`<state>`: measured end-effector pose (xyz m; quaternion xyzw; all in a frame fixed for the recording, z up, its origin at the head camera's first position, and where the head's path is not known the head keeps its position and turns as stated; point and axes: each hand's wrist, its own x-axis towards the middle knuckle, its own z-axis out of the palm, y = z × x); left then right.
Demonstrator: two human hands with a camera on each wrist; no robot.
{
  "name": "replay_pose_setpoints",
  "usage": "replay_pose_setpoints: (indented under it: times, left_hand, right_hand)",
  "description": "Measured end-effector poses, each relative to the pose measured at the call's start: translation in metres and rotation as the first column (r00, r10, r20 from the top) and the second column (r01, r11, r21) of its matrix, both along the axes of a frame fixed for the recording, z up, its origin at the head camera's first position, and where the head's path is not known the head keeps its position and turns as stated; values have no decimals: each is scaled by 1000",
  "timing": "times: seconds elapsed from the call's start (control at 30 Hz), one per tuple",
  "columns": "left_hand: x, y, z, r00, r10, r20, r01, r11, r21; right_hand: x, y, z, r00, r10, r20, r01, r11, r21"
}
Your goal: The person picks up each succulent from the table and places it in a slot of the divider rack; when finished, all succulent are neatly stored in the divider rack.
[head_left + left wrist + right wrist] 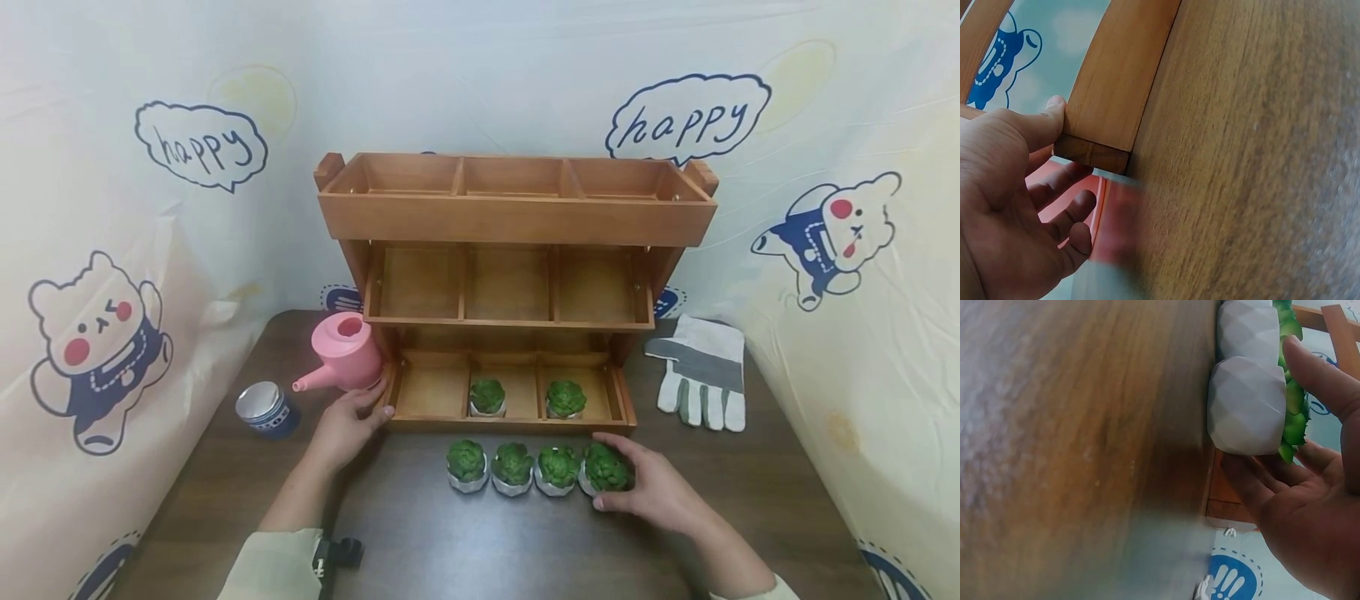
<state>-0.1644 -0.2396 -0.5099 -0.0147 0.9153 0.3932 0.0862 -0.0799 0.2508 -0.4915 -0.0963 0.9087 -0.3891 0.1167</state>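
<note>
In the head view my left hand (351, 423) holds the left front corner of the wooden tiered planter (517, 221); its thumb presses on the bottom tray's front board (1107, 94) in the left wrist view. My right hand (660, 487) spreads around the rightmost potted succulent (606, 467), thumb on the near side and fingers on the far side. This succulent's white faceted pot (1247, 406) stands on the table, at the end of a row of several. Two more succulents (487, 397) sit in the bottom tray's middle and right compartments.
A pink watering can (348, 350) stands left of the planter, close to my left hand. Further left is a blue-and-white tin (267, 409). A grey-and-white work glove (705, 372) lies on the dark wooden table (480, 550) at right. Printed cloth surrounds the table.
</note>
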Motion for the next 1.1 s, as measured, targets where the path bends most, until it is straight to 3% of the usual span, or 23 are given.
replay_pose_setpoints:
  times: [0.77,1.1]
  left_hand:
    - [2,0,0,1000,2,6,-2,1000,2]
    - [1,0,2,1000,-8,-6,8,1000,-2]
  right_hand:
    - [1,3,-2,1000,8,-19,-7,999,48]
    - [0,7,6,1000,-7,-21,8,999,41]
